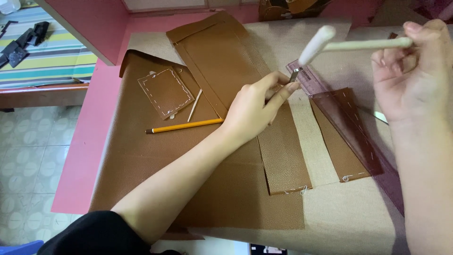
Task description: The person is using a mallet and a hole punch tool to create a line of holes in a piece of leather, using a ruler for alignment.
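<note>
We see left hand (pixel 257 106) pinching small metal punch (pixel 294 75) between thumb and fingers, punch nearly upright, tip down near edge of transparent ruler (pixel 325 94). Right hand (pixel 408 71) closed around handle of white mallet (pixel 325 40); handle lies about level, long axis left-right, head at left, tilted, raised above punch. We note ruler lies slanted over brown leather strip (pixel 342 151). Yellow pencil (pixel 186 125) lies left of wrist, on leather sheet (pixel 137 160).

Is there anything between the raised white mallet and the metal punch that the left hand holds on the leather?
Nothing visible. The mallet in the right hand hangs just above the punch, with open air between them. The left hand grips the punch lower down, beside the tinted ruler.
</note>
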